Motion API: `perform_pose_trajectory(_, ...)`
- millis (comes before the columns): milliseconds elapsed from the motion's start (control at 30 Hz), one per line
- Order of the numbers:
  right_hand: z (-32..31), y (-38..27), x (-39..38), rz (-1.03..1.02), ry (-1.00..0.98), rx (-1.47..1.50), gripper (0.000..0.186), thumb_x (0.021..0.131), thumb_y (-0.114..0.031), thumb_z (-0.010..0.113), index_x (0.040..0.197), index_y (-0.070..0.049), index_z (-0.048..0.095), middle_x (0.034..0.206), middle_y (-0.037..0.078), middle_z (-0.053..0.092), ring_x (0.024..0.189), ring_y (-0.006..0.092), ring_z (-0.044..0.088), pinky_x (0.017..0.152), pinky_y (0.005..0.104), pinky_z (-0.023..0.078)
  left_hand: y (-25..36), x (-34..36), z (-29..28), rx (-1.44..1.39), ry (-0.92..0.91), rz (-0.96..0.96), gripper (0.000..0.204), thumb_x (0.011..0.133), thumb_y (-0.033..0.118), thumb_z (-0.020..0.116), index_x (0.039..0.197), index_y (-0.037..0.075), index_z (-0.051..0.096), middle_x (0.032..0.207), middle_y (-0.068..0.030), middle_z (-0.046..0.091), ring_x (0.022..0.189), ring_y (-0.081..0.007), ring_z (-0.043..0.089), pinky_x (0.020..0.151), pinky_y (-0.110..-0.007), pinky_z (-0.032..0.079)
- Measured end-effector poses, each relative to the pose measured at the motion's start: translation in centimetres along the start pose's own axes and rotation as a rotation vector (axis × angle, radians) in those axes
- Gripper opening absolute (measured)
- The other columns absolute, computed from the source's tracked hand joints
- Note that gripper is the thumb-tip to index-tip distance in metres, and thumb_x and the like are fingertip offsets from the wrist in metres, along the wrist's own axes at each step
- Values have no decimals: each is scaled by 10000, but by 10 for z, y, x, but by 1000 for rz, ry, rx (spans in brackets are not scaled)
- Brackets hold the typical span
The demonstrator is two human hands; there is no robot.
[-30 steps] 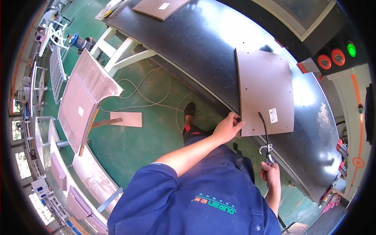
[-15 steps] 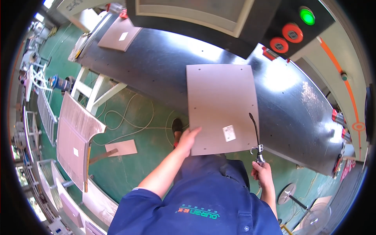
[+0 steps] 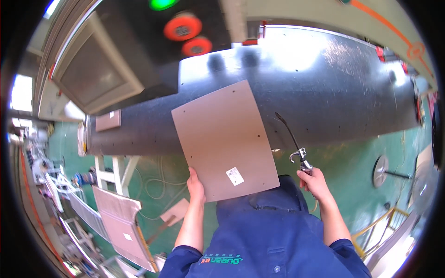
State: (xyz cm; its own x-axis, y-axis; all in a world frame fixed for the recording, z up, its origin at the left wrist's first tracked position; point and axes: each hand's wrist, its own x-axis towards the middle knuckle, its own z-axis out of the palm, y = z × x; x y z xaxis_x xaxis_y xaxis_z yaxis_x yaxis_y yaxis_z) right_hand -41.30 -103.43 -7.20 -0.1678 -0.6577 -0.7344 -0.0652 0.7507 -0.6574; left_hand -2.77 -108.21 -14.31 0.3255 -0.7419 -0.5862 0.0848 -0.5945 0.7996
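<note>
A flat grey-brown panel with several small holes and a white label is held up in front of my body, tilted. My left hand grips its lower left edge, thumb on the top face and the other fingers hidden underneath. My right hand is closed round the handle of an air blow gun. The gun's thin black nozzle points up and away, just right of the panel and apart from it.
A long dark machine table stretches across ahead; another panel lies at its left end. A control box with red buttons overhangs it. At lower left, a panel rests on a padded stand. A round metal disc stand is at right.
My view has turned to the right, so the control box now appears further left. The panel has come off the table edge toward the left and tilted. Both hands keep their holds.
</note>
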Motion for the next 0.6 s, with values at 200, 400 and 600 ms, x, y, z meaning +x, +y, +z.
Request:
perform_pose_trajectory(200,-1,14,-2,37,-24,35,247,851,-249,626,735,-35,584,564,8,565,459,80,493,451,246,390,8,-2,-4,-33,7,-81,751,943,603,342,1332,-35,415,1324,-145,494,1187,-252,502,991,-374,411)
perform_pose_trajectory(400,1,27,2,65,-27,89,249,848,-250,630,738,-31,584,563,3,560,465,83,496,462,258,399,14,-4,1,-115,7,-134,731,951,593,320,1389,8,342,1409,-133,404,1267,-274,425,1037,-409,375)
perform_pose_trajectory(600,0,26,4,36,-47,90,240,849,-241,626,749,-25,591,563,11,563,465,81,493,448,249,389,26,-9,8,-111,43,-88,719,951,592,337,1337,-9,415,1325,-132,492,1191,-254,494,1005,-387,406)
